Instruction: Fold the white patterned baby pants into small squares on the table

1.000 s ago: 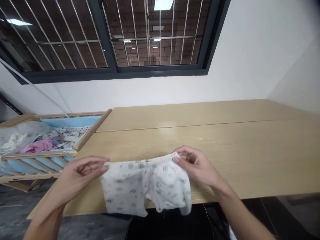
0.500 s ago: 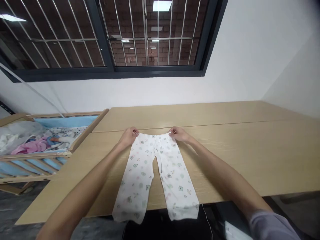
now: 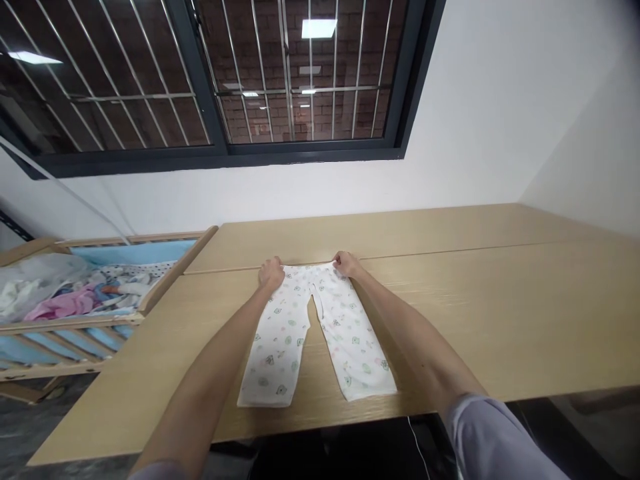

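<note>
A pair of small white pants [image 3: 325, 320] with a green and pink print lies spread on the wooden table [image 3: 475, 313]. Its waistband is at the far side and both legs point toward me, slightly apart. My left hand [image 3: 271, 272] is closed on the left corner of the waistband. On the right corner, my right hand [image 3: 346, 263] pinches the cloth between thumb and fingers. Both leg hems rest on the tabletop, short of its front edge. Some fingertips of my left hand are hidden.
Left of the table stands a wooden crib [image 3: 145, 313] with blue lining, holding a pink cloth [image 3: 65, 303] and other crumpled fabrics. Behind the table are a white wall [image 3: 300, 190] and a barred window [image 3: 300, 73]. A white cord [image 3: 419, 447] hangs below the front edge.
The pants have moved away from me. Their hems, which hung over the front edge, now lie flat on the table. Both hands have kept hold of the waistband.
</note>
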{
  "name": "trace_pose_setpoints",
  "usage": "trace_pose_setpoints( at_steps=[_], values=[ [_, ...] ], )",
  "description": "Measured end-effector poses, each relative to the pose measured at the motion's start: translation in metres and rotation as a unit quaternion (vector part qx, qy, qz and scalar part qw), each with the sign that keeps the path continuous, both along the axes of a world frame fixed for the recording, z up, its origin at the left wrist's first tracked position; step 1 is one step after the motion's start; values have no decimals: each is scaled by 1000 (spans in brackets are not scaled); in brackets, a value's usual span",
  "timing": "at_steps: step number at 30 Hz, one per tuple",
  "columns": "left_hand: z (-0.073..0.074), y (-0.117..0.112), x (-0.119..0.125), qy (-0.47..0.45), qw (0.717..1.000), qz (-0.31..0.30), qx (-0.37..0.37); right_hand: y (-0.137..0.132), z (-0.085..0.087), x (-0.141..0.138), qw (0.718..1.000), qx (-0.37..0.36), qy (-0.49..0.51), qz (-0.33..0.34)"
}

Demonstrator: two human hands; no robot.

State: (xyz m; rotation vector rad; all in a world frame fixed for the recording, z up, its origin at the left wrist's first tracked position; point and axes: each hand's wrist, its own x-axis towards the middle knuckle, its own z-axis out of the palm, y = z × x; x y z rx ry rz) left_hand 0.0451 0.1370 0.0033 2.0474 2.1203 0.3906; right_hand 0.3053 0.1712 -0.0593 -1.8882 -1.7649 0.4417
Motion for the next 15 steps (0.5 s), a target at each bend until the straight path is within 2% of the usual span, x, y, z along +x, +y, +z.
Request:
trace_pose_setpoints(
  at_steps=[2,4,7,9,12,15],
  values=[
    [11,-16,11,12,1000,-20,19,2,-1,2,1000,-11,-7,-1],
    [21,-42,25,18,997,-62,31,5,1,7,1000,-18,-5,3],
    [29,-104,53,21,987,-161,7,9,5,17,1000,-24,6,14],
    [26,-156,72,18,969,-244,-27,11,7,23,999,-28,14,23],
    [15,-226,97,12,934,-350,-68,13,9,26,998,-35,22,38],
    [1,-265,116,21,909,-405,-101,12,8,26,998,-40,26,45]
  ],
)
